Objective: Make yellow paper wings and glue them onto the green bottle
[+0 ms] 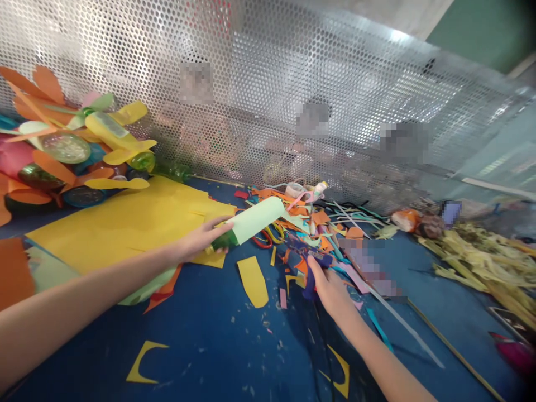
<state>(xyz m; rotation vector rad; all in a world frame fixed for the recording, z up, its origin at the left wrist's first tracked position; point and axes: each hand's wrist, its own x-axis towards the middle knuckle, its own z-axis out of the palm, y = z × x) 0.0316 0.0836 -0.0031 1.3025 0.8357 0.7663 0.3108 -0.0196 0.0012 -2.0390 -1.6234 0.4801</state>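
My left hand [200,239] is closed around a green bottle wrapped in pale green paper [253,221], held just above the blue table [234,340]. My right hand [330,285] reaches into a pile of coloured paper scraps [318,223], and its fingers pinch a dark blue scrap [312,268]. Red-handled scissors [263,239] lie just beyond the bottle. A yellow petal-shaped cutout [253,281] lies between my two hands.
Large yellow paper sheets [125,223] cover the table's left. Paper flowers made with bottles [71,145] stand at the far left. A perforated metal screen [293,89] closes the back. Dried straw-like strips [481,262] lie at the right. Yellow offcuts [142,363] dot the near table.
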